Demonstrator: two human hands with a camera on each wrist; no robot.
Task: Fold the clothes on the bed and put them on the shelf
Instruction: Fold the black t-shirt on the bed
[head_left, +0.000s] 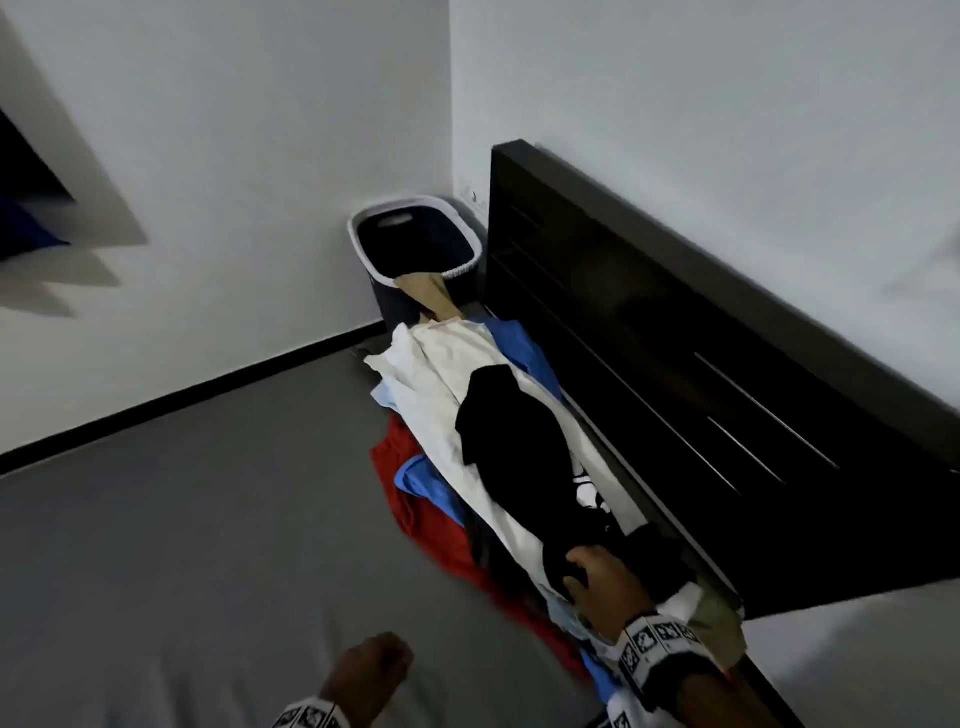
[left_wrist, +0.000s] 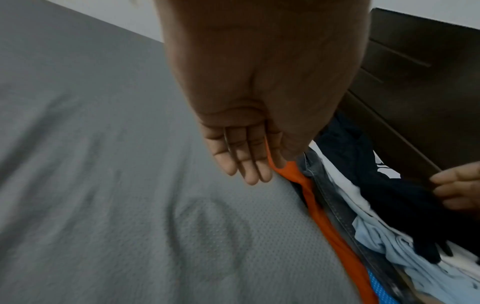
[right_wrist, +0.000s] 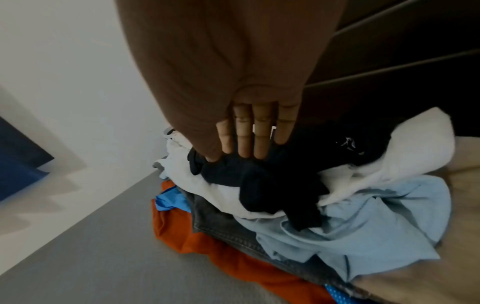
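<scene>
Head view: my right hand (head_left: 605, 582) sits on the black top (head_left: 514, 457) capping the pile (head_left: 447, 395) by the headboard (head_left: 675, 322). Left wrist: left hand (left_wrist: 241, 152) flat, holding nothing. Right wrist: fingers (right_wrist: 244, 133) straight, touching, not gripping; I'd pinch only black cloth and lift slowly.
</scene>
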